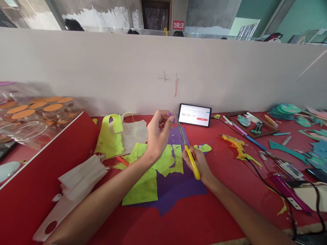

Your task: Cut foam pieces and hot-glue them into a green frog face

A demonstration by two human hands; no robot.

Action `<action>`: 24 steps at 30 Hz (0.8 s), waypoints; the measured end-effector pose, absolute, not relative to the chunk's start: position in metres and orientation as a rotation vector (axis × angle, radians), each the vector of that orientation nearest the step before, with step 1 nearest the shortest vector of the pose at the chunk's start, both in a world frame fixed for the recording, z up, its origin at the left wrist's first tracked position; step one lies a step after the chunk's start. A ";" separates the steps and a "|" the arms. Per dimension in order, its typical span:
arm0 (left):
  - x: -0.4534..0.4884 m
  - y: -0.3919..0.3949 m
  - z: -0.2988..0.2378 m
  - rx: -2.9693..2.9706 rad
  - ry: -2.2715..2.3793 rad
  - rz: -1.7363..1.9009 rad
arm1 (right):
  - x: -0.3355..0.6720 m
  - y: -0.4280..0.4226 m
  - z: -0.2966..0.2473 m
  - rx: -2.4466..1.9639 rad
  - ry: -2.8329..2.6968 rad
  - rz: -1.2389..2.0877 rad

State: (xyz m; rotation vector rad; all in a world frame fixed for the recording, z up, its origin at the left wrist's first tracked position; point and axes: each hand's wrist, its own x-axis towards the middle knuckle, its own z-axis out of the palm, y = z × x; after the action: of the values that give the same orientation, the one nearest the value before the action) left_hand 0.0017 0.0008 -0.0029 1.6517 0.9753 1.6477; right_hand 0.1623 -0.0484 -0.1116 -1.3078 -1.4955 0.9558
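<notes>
Between the thumb and fingers of my left hand is a small purple piece, too small to make out its shape. My right hand grips scissors by their yellow handles. The blades point up and reach close beside the purple piece; whether they touch it I cannot tell. Below both hands lie cut yellow-green felt sheets on top of a larger purple sheet. A small yellow-green cutout rests to the right of the scissors.
A phone showing a timer leans against the white partition. To the right are a yellow glue gun, a brown frame, cables and teal cutouts. Leftward, a red divider stands before clear containers with orange tops.
</notes>
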 end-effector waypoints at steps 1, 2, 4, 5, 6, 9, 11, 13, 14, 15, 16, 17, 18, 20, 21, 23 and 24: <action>0.001 0.000 -0.002 1.670 0.989 1.661 | 0.162 -0.049 -0.110 -1.360 -1.512 0.923; 0.001 -0.001 -0.002 1.687 0.999 1.685 | 0.162 -0.049 -0.108 -1.427 -1.537 0.882; 0.000 -0.002 -0.001 1.731 1.013 1.771 | 0.161 -0.049 -0.104 -1.574 -1.608 0.792; -0.001 -0.003 -0.001 1.763 1.012 1.829 | 0.161 -0.050 -0.103 -1.642 -1.650 0.751; -0.002 -0.003 0.000 1.796 1.006 1.887 | 0.160 -0.051 -0.101 -1.701 -1.698 0.713; -0.004 -0.001 -0.001 1.880 0.964 1.990 | 0.156 -0.056 -0.096 -1.809 -1.852 0.612; -0.005 0.001 -0.002 1.907 0.948 1.995 | 0.153 -0.062 -0.093 -1.802 -1.952 0.541; -0.005 0.002 -0.003 1.925 0.950 1.960 | 0.149 -0.070 -0.089 -1.753 -2.050 0.499; -0.004 0.002 -0.003 1.932 0.950 1.933 | 0.147 -0.073 -0.088 -1.726 -2.095 0.489; -0.003 0.001 -0.004 1.938 0.953 1.901 | 0.146 -0.077 -0.087 -1.693 -2.137 0.478; -0.002 0.000 -0.004 1.948 0.954 1.863 | 0.144 -0.080 -0.087 -1.663 -2.175 0.463; 0.000 -0.001 -0.005 1.959 0.957 1.819 | 0.142 -0.082 -0.086 -1.636 -2.210 0.451; 0.001 -0.002 -0.007 1.970 0.961 1.770 | 0.141 -0.084 -0.087 -1.614 -2.243 0.446; 0.005 -0.004 -0.012 1.992 0.970 1.655 | 0.138 -0.086 -0.088 -1.604 -2.303 0.474; 0.007 -0.005 -0.015 2.006 0.971 1.594 | 0.137 -0.087 -0.089 -1.611 -2.327 0.498; 0.012 -0.005 -0.025 2.043 0.970 1.478 | 0.134 -0.088 -0.091 -1.618 -2.365 0.533; 0.013 -0.004 -0.030 2.069 0.976 1.424 | 0.133 -0.089 -0.091 -1.613 -2.374 0.534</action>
State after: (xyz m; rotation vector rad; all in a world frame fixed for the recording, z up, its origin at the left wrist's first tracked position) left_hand 0.0135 -0.0043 -0.0302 2.0686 0.9760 1.4238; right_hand 0.1334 -0.0887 -0.0915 -1.6130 -2.3744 0.5340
